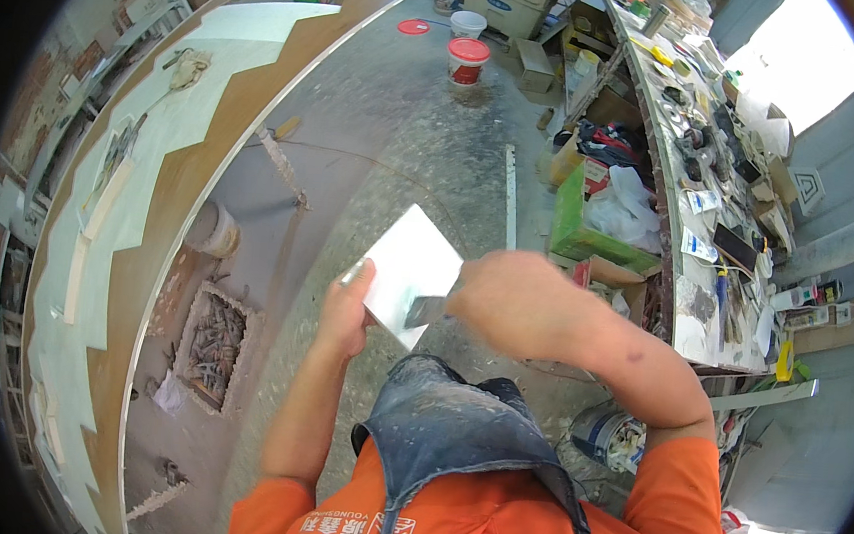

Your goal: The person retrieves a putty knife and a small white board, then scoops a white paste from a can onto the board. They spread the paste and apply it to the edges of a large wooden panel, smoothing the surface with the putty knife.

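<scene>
The left hand (343,311) held a white board (411,256) near its left corner, above the floor (481,151). The right hand (495,297) gripped a scraper (425,312) over the board's lower right edge.

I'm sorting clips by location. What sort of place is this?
Probably a workshop: a cluttered workbench runs along the right, a red-lidded bucket stands on the stained floor, and a large brown-and-pale board with zigzag edging fills the left.
</scene>
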Demonstrator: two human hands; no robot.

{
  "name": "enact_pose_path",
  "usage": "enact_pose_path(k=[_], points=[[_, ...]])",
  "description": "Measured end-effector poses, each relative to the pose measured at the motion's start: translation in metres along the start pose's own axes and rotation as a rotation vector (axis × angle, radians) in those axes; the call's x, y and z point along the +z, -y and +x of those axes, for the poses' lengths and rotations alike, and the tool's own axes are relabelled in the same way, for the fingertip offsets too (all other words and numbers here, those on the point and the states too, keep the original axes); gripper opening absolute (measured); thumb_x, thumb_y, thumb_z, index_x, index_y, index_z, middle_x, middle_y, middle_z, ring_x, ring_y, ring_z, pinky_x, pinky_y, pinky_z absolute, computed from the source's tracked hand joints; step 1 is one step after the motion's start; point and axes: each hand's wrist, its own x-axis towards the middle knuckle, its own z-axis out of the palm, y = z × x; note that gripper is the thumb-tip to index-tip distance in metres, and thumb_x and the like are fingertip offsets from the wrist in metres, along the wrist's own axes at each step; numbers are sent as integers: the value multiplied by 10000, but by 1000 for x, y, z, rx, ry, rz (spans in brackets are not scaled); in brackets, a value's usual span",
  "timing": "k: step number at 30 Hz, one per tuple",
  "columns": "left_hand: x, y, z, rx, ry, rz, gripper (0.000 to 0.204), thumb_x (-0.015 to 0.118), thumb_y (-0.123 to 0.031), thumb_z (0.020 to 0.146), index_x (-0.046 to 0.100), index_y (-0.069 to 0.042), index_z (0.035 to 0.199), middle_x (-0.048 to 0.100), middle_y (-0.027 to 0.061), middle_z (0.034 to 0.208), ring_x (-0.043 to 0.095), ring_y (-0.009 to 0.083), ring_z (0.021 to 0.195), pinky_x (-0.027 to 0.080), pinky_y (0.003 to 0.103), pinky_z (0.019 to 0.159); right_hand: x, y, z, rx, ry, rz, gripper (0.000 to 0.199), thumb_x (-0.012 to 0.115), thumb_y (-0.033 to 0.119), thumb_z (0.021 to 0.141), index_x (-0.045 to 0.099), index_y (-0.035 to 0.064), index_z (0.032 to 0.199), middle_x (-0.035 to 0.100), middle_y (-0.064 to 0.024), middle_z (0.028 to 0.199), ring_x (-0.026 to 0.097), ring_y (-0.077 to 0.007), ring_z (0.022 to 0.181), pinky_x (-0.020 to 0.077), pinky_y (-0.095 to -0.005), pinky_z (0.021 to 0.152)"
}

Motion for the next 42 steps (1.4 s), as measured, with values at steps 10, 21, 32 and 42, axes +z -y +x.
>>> enact_pose_path(k=[10, 21, 32, 42], points=[[-7, -10, 5, 540, -111, -423, 514, 465, -359, 1088, 435, 4, 1452, 594, 149, 1374, 637, 283, 1208, 579, 427, 950, 79, 25, -4, 627, -195, 2056, 412, 518, 141, 1024, 466, 10, 1411, 679, -132, 844, 593, -159, 500, 431, -301, 395], [-13, -6, 7, 553, -20, -241, 468, 547, -256, 1061, 479, 32, 1423, 592, 123, 1364, 610, 234, 1211, 503, 385, 1017, 39, -7, -9, 331, -267, 604, 321, 659, 138, 848, 740, 54, 1148, 739, -183, 1066, 720, -331, 969, 555, -407, 873], [0, -9, 21, 513, 5, -154, 469, 602, -309, 1042, 566, 31, 1362, 647, 93, 1232, 598, 162, 1101, 474, 323, 966, 11, -19, 10, 407, -596, 805, 322, 698, 89, 825, 749, 24, 1136, 733, -216, 1096, 725, -321, 1017, 554, -367, 893], [-16, -33, 11, 554, -54, -98, 488, 599, -336, 1044, 535, -9, 1401, 648, 40, 1192, 615, 119, 1009, 517, 309, 870, 36, 14, 55, 270, -591, 757, 330, 692, 40, 831, 718, -81, 1136, 749, -205, 1118, 715, -245, 1017, 540, -338, 902]])
